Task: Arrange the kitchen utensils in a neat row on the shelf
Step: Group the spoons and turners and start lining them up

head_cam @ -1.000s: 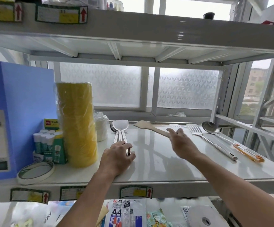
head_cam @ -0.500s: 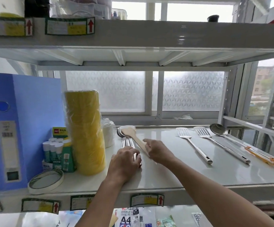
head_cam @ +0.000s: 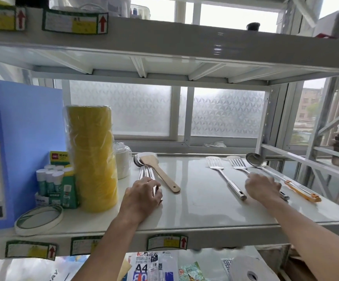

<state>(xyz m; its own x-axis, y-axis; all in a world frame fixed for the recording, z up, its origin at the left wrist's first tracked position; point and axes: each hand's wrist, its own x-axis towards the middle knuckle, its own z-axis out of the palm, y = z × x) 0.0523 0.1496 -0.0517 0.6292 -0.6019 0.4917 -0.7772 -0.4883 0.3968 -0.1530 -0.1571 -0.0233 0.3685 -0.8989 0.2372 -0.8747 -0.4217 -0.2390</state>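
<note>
Two hands are on the shelf [head_cam: 195, 207], and you have both palms down on utensil handles. Your left hand [head_cam: 142, 196] covers the near ends of the stacked metal spoons [head_cam: 144, 169]; its fingers curl over the handles, though whether that grip is actually closed on them I cannot tell. The spoon bowls lie toward the back edge of the shelf, just beside the white rolls [head_cam: 122, 159]. The wooden spatula [head_cam: 158, 171] lies free, touching the spoons at its blade and angling out to the right, its handle end just beside your left knuckles.

Your right hand [head_cam: 262, 187] rests over the handle of the second slotted turner [head_cam: 238, 163], fingers bent down around it; the frame is blurred there, so the grip's hold is unclear. The first slotted turner [head_cam: 223, 175] lies free just left of that hand, head toward the back edge. The ladle [head_cam: 255, 160] with the orange handle lies on the far side of your right hand, running toward the shelf's right edge.

Toward the left end of the shelf stand the yellow tape stack [head_cam: 92, 157], the glue sticks [head_cam: 52, 179] and the blue binder [head_cam: 22, 138], with a flat tape ring [head_cam: 39, 219] near the front edge.
</note>
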